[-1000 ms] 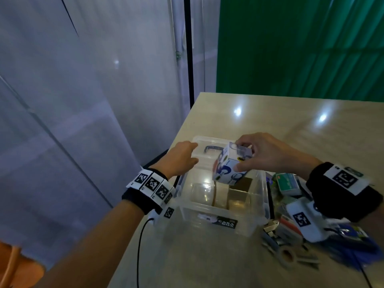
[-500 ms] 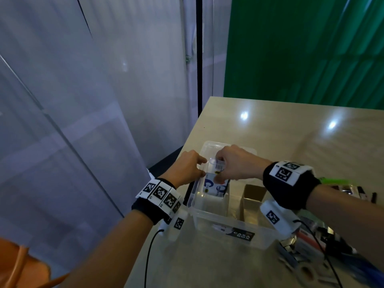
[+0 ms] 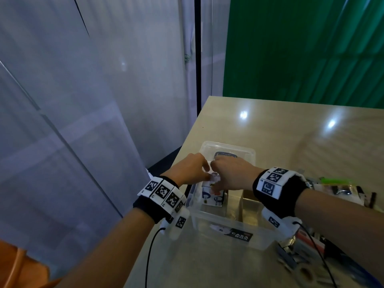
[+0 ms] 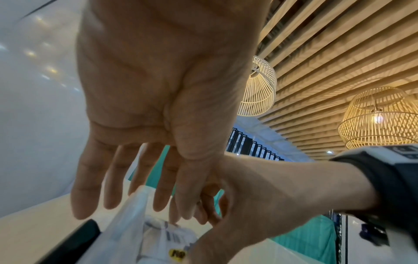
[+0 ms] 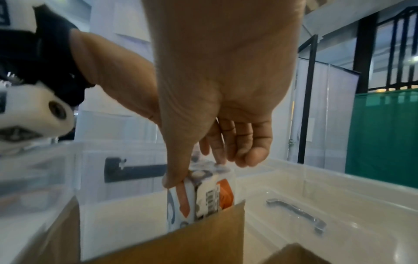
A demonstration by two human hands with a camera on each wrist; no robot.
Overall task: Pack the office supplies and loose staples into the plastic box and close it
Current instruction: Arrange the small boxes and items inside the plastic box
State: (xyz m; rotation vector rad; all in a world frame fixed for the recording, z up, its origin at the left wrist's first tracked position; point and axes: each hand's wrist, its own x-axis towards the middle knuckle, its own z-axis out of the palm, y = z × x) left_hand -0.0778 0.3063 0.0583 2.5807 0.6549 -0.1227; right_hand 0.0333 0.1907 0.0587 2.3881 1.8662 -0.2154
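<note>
Two hands are seen over the clear plastic box (image 3: 226, 229) at the tabletop (image 3: 291, 134) edge. At the left, the left hand (image 3: 187, 169) is held with fingers straight and released, their tips touching the top of the small white carton (image 3: 213, 197). The carton is set upright inside the box's left part, directly beneath both grips. To the right, the right hand (image 3: 232, 175) is clamped on the carton's top, thumb against fingers. Beside it, a brown cardboard box (image 5: 181, 241) stands inside, and loose supplies (image 3: 307, 252) lie outside.
</note>
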